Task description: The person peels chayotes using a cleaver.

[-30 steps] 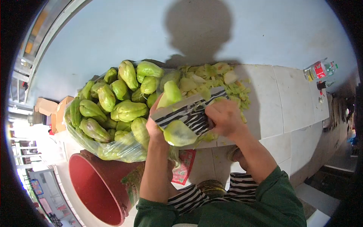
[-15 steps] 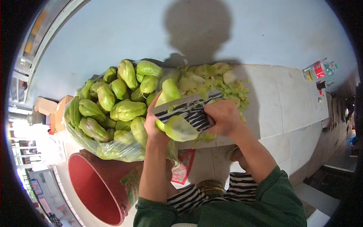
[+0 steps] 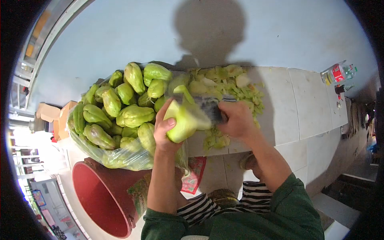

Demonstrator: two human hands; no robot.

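My left hand [image 3: 163, 130] is wrapped round a pale green chayote [image 3: 178, 130], thumb pressed on its side. The chayote's cut end faces right and is smeared by motion. My right hand [image 3: 237, 118] is closed on the dark handle of a cleaver [image 3: 209, 108], whose broad blade is blurred behind the chayote. A strip of green peel [image 3: 182, 93] sticks up by the blade. Peelings and cut pieces [image 3: 240, 90] lie piled on the tiled ledge beyond my hands.
A clear plastic bag [image 3: 132, 160] full of whole chayotes [image 3: 138, 116] sits left on the ledge. Below it a red bucket [image 3: 90, 200] lies tilted. Plastic bottles [image 3: 338, 75] lie at the ledge's far right [image 3: 314, 104]. A cardboard box [image 3: 64, 120] stands at left.
The chayote has turned in my left hand, showing its rounded side and cut end. The cleaver blade, earlier flat across in front, has swung back behind it, and a peel strip has lifted.
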